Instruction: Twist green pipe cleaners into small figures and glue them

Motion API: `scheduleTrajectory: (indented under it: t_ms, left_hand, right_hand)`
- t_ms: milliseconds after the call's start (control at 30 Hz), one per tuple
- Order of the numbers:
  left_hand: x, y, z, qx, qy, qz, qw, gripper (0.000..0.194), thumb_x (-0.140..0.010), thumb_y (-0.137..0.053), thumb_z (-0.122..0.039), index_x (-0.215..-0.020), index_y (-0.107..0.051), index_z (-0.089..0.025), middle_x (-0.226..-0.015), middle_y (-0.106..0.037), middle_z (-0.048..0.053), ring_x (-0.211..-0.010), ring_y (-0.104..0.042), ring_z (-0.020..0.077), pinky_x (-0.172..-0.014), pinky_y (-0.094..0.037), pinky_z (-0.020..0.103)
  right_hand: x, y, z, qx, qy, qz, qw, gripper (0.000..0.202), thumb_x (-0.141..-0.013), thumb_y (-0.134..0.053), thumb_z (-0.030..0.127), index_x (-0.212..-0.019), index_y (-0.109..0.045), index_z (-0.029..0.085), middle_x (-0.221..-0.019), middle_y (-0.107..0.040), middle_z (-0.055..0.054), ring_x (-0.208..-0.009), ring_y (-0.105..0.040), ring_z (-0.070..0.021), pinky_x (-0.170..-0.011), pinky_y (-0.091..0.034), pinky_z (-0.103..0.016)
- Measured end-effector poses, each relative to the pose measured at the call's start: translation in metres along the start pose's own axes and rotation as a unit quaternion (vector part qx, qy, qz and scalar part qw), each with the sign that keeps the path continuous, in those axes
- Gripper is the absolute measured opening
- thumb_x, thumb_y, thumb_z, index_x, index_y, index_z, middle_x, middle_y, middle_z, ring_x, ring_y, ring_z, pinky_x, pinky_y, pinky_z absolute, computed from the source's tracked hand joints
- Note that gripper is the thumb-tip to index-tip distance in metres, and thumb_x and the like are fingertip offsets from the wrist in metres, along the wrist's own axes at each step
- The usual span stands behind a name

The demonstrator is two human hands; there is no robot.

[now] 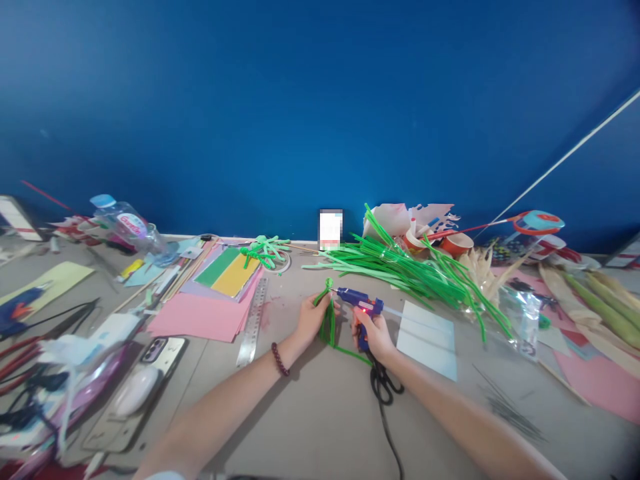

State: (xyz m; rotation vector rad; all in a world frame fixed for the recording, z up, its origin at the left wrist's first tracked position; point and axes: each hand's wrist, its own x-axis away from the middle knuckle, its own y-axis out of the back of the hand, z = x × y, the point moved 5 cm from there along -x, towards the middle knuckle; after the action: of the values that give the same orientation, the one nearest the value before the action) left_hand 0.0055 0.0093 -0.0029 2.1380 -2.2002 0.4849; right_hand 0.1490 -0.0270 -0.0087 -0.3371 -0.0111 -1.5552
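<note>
My left hand is closed around a bunch of green pipe cleaners, bent into a small loop at the top with strands hanging below. My right hand grips a blue hot glue gun, its red light lit. The gun's nozzle points left and is at the pipe cleaners just under the loop; whether it touches them I cannot tell. A clear glue stick sticks out of the gun's back. From its handle a black cord runs down toward the table's near edge.
A big heap of green pipe cleaners lies behind on the right, near a pale sheet. Left are a steel ruler, pink paper, a phone with a white mouse, and a plastic bottle. A blue wall rises behind.
</note>
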Motion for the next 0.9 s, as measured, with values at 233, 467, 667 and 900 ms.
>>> scheduleTrajectory:
  t_ms: [233,467,667,900]
  left_hand:
    - [-0.0004,0.0002,-0.0001,-0.006,-0.006,0.002,1.000,0.036,-0.071,-0.065,-0.048,-0.066,-0.066,-0.013,-0.057,-0.065,0.005,-0.047,-0.058,0.0121,-0.047,-0.045,0.022]
    - [0.0008,-0.0014,-0.0022,0.006,-0.014,0.002,1.000,0.035,-0.070,-0.066,-0.047,-0.065,-0.065,-0.012,-0.059,-0.065,0.005,-0.050,-0.059,0.0131,-0.048,-0.045,0.022]
    - [0.0020,-0.0020,-0.0039,0.003,-0.011,0.005,1.000,0.036,-0.070,-0.066,-0.049,-0.065,-0.066,-0.013,-0.056,-0.065,0.005,-0.047,-0.058,0.0127,-0.048,-0.045,0.023]
    - [0.0009,-0.0012,-0.0032,-0.006,-0.024,0.004,1.000,0.037,-0.070,-0.065,-0.049,-0.063,-0.065,-0.013,-0.058,-0.066,0.006,-0.050,-0.060,0.0136,-0.051,-0.046,0.024]
  right_hand:
    - [0.0007,0.0003,0.0009,0.008,-0.006,-0.013,1.000,0.046,-0.070,-0.060,0.058,-0.054,-0.047,0.017,-0.043,-0.049,0.004,-0.027,-0.048,-0.0099,-0.028,-0.034,-0.020]
    - [-0.0016,0.0005,-0.0028,-0.003,-0.003,-0.006,1.000,0.045,-0.070,-0.061,0.056,-0.054,-0.045,0.018,-0.039,-0.044,0.006,-0.027,-0.047,-0.0097,-0.027,-0.032,-0.019]
    - [-0.0006,-0.0013,-0.0012,-0.011,-0.003,0.000,1.000,0.046,-0.069,-0.062,0.057,-0.051,-0.043,0.019,-0.037,-0.041,0.007,-0.026,-0.045,-0.0096,-0.027,-0.031,-0.020]
    - [0.0005,-0.0019,-0.0008,-0.012,0.002,0.007,1.000,0.046,-0.070,-0.062,0.055,-0.050,-0.043,0.019,-0.036,-0.041,0.006,-0.025,-0.046,-0.0100,-0.027,-0.030,-0.020]
